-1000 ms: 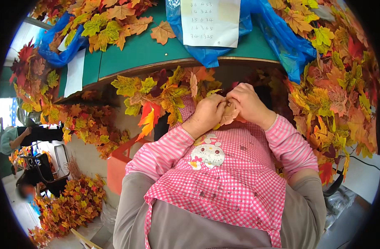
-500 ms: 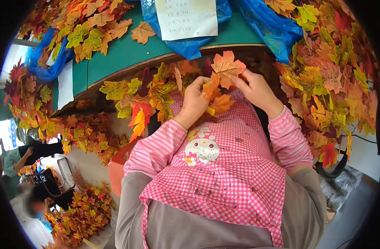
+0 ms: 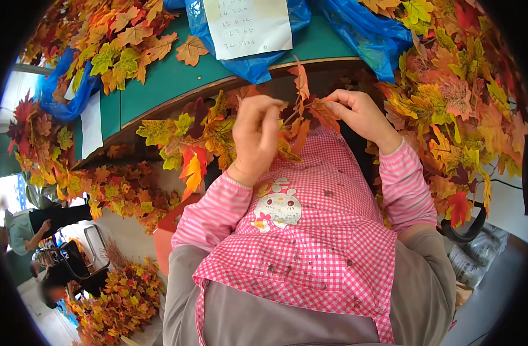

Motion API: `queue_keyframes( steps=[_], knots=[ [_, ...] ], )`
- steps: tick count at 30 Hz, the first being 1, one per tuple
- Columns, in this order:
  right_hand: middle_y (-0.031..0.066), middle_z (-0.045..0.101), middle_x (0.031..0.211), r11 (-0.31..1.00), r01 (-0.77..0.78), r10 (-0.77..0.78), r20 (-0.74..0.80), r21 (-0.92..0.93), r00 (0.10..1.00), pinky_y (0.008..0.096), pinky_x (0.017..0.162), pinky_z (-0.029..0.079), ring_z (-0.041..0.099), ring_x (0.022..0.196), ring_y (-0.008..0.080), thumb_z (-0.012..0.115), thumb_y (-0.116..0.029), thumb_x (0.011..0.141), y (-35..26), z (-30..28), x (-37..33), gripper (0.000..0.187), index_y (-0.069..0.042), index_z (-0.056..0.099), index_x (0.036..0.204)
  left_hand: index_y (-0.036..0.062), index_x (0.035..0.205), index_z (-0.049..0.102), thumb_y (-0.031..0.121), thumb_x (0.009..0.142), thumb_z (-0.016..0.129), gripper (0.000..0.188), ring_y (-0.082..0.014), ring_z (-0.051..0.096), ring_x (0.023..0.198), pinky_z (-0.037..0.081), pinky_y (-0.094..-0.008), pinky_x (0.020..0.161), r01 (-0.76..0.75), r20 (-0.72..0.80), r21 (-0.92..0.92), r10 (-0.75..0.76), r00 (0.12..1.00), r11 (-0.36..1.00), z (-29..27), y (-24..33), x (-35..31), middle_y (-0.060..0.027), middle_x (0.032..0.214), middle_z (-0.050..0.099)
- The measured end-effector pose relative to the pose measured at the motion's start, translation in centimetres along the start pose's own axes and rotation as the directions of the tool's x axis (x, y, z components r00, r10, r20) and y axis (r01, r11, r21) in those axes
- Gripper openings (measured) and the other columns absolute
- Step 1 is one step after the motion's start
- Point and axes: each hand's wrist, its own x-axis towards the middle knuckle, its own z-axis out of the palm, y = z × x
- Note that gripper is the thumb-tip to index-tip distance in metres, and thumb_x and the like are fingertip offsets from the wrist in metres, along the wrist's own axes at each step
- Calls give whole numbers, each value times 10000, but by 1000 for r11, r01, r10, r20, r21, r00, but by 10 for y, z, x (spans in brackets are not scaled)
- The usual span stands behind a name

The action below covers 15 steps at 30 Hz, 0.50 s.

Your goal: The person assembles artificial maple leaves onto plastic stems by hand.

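Between the thumb and fingers of my right hand [image 3: 359, 115] is the edge of an orange artificial maple leaf [image 3: 323, 113]. This leaf belongs to a small spray of orange leaves, one of which stands upright [image 3: 301, 81] on a thin stem. My left hand [image 3: 255, 135], bent and smeared by motion, is raised just left of the spray; whether its fingertips grip anything is unclear. Beyond and left of that hand, under the table edge, is a bunch of yellow-green leaves [image 3: 221, 135] with a red and orange leaf [image 3: 193, 167] hanging from it.
A green table [image 3: 154, 86] curves ahead, with a handwritten white sheet [image 3: 246, 29] over a blue plastic bag [image 3: 249, 69]. Heaps of autumn leaves [image 3: 442, 115] rise at right and left. At far left a person [image 3: 27, 230] stands near more leaves [image 3: 120, 305].
My left hand has come up and away from the spray. The leaf in my right hand has turned from flat-facing to edge-on and dropped slightly, and another leaf now stands upright.
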Motion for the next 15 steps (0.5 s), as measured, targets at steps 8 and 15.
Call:
queue_keyframes(
  steps=[8,15],
  knots=[
    [64,641,768,984,141,-144,-22,-110,989,265,637,476,583,688,106,561,-46,892,-30,10,-12,143,22,638,991,21,1074,577,29,826,593,249,-359,592,938,467,-425,796,-245,395,175,160,904,954,23,6,-2,-165,993,621],
    [84,665,730,961,207,-220,-55,-182,974,270,576,479,624,628,124,583,-86,888,-41,24,-15,134,4,657,954,68,927,641,116,811,638,126,-305,629,836,490,-404,709,-71,449,358,-105,888,931,15,7,-5,-97,863,651]
  ],
)
